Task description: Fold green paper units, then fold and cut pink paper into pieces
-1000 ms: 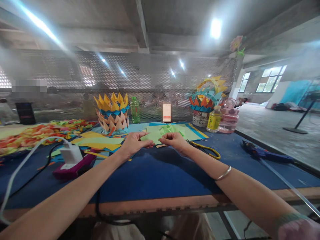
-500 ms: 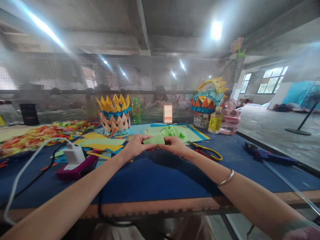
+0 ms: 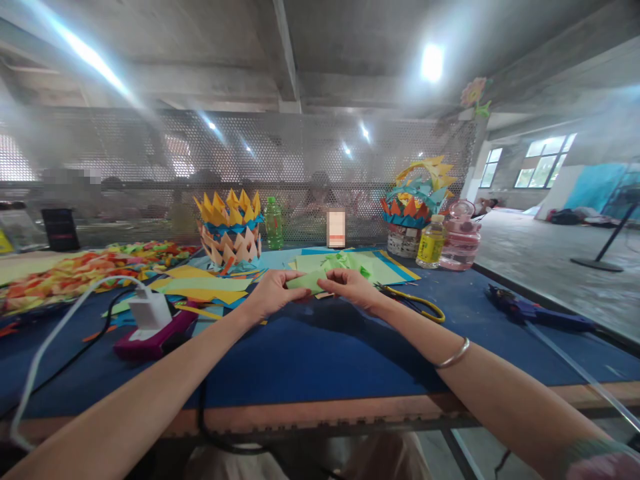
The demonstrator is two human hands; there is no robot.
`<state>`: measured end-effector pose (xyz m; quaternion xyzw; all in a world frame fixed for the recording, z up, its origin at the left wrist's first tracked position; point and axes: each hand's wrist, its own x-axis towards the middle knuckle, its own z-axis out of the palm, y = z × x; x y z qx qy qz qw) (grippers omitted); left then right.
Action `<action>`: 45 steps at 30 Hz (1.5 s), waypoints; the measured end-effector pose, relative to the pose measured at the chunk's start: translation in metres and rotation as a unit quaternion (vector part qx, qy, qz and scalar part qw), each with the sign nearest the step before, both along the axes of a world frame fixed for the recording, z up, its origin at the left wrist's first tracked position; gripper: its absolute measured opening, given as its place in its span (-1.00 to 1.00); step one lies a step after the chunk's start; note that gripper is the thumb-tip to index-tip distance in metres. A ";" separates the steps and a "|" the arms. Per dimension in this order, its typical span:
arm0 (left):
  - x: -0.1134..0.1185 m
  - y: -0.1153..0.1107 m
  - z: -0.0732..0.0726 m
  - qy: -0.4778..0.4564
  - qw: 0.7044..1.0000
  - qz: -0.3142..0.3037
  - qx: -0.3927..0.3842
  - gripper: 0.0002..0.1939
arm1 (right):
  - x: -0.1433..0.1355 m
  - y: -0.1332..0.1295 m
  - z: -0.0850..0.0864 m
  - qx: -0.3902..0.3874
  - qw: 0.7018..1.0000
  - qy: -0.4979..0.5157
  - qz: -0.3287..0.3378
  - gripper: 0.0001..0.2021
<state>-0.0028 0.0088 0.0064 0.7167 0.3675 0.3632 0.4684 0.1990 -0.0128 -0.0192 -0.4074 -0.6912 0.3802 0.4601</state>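
Observation:
A small piece of light green paper [image 3: 311, 281] is held above the blue table mat [image 3: 300, 360]. My left hand [image 3: 274, 292] pinches its left end between thumb and fingers. On the other end, my right hand [image 3: 349, 287] has its thumb and fingertips closed, with a silver bracelet on that wrist. Behind the hands, folded green paper pieces [image 3: 363, 267] lie on flat sheets of green, blue and yellow paper [image 3: 395, 265]. Yellow-handled scissors or pliers [image 3: 425, 303] rest just right of my right hand.
A woven paper basket [image 3: 231, 230] and green bottle [image 3: 273, 223] stand behind left; another basket [image 3: 407, 217] and pink bottle [image 3: 461, 237] behind right. A purple power block [image 3: 155, 337], paper pile [image 3: 90, 267] and glue gun [image 3: 540, 313] lie at the sides.
The fingers of my right hand have shifted slightly along the green paper, and the paper's right end now tilts up a little. My left hand has hardly moved.

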 end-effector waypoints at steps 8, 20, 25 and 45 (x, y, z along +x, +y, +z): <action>0.003 -0.004 -0.002 -0.019 0.999 -0.010 -0.048 -0.46 | -0.006 0.000 -0.006 0.070 0.992 -0.099 -0.035 -0.59; 0.002 0.000 -0.001 -0.018 0.999 -0.011 -0.042 -0.43 | 0.002 0.004 -0.001 0.052 0.992 -0.097 -0.061 -0.57; -0.004 0.000 0.004 0.002 0.999 0.022 -0.025 -0.44 | 0.014 0.013 -0.002 0.071 0.986 -0.110 -0.105 -0.56; 0.000 -0.003 0.002 0.045 0.999 0.008 -0.027 -0.69 | -0.001 0.002 0.002 0.059 0.996 -0.062 -0.033 -0.63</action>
